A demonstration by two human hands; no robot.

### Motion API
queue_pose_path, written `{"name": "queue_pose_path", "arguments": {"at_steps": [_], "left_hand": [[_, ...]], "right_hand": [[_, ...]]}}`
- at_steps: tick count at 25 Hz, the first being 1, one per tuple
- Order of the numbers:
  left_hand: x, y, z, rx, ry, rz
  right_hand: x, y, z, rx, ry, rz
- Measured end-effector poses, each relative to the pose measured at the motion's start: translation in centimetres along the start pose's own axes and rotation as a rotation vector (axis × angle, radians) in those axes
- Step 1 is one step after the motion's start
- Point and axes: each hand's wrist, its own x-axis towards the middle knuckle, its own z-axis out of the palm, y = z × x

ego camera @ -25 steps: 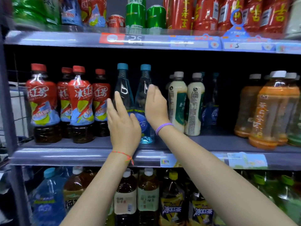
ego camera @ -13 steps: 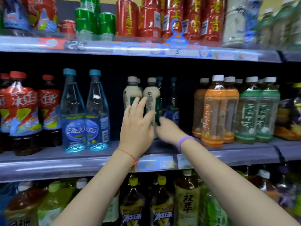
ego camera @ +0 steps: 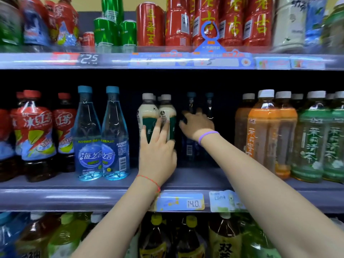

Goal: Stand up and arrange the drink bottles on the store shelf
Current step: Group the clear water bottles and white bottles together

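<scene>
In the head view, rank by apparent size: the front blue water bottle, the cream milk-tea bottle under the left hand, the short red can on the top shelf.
1. Blue water bottle, largest.
2. Cream milk-tea bottle, smaller, though it stands further back and is partly covered by the left hand.
3. Short red can, smallest.

Top-shelf drinks [ego camera: 35, 23]: smeared by motion blur at the upper left of the frame; their labels cannot be read, and their tops are cut off by the upper edge.
Dark bottles [ego camera: 191, 108]: set deep in shadow at centre; their bodies are partly covered by the right hand [ego camera: 197, 125], whose fingertips are lost in the dark, so a grip cannot be judged.
Milk-tea bottles [ego camera: 148, 112]: lower halves are hidden behind the left hand [ego camera: 156, 155].
Bottom-shelf bottles [ego camera: 188, 237]: cropped by the lower edge and partly covered by both forearms.
Green tea bottles [ego camera: 314, 138]: blurred, and cut off at the right edge.
Price tags [ego camera: 226, 201]: small print is too blurred to be read.
</scene>
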Motion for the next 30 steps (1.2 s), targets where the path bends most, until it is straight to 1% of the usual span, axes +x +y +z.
{"name": "queue_pose_path", "arguments": {"at_steps": [1,2,5,7,9,11,12,16,18,21,22,23,24,25,27,28,29,30], "left_hand": [[0.0,-0.1,0.2,-0.001,0.023,-0.004],[0.0,-0.1,0.3,-0.004,0.046,-0.011],[0.0,-0.1,0.1,-0.064,0.110,-0.044],[0.1,-0.2,-0.6,-0.129,0.191,-0.089],[-0.1,-0.4,-1.6,-0.212,0.271,-0.149],[-0.9,-0.8,-2.3,-0.298,0.302,-0.162],[-1.5,-0.9,-2.8,-0.343,0.297,-0.159],[-3.9,-1.7,-4.4,-0.512,0.244,-0.215],[-4.5,-2.7,-4.4,-0.487,0.246,-0.267],[-4.3,-3.7,-4.0,-0.421,0.251,-0.309],[-4.2,-3.8,-3.9,-0.406,0.246,-0.308],[-4.0,-3.5,-3.9,-0.396,0.245,-0.306],[-3.8,-3.0,-4.0,-0.375,0.250,-0.304],[-3.7,-2.4,-4.1,-0.329,0.263,-0.301],[-3.3,-0.8,-4.3,-0.198,0.309,-0.237],[-3.1,-0.2,-4.1,-0.161,0.333,-0.170],[-2.6,0.5,-3.8,-0.162,0.334,-0.090],[-2.2,0.9,-3.2,-0.179,0.296,-0.013]], "right_hand": [[-0.1,0.0,0.5,-0.017,0.046,-0.004],[-0.6,0.1,0.9,-0.026,0.139,-0.019],[-3.5,0.1,1.8,0.077,0.491,-0.156],[-5.2,-0.1,1.1,0.137,0.615,-0.271],[-6.4,-0.5,-0.8,0.181,0.682,-0.317],[-7.2,-1.8,-3.1,0.306,0.688,-0.302],[-7.4,-2.8,-4.0,0.381,0.666,-0.298],[-7.6,-7.8,-3.9,0.619,0.510,-0.331],[-7.5,-10.1,-3.0,0.760,0.398,-0.314],[-7.6,-11.4,-2.0,0.905,0.207,-0.270],[-7.8,-11.3,-1.6,0.943,0.177,-0.290],[-8.2,-10.9,-1.3,0.965,0.188,-0.321],[-8.6,-10.2,-1.2,0.971,0.246,-0.349],[-8.8,-9.5,-1.1,0.957,0.340,-0.360],[-8.6,-6.8,-0.9,0.799,0.547,-0.323],[-8.1,-5.2,-0.8,0.657,0.584,-0.267],[-7.5,-3.4,-0.6,0.499,0.552,-0.180],[-6.7,-1.8,-0.3,0.356,0.463,-0.080]]}}
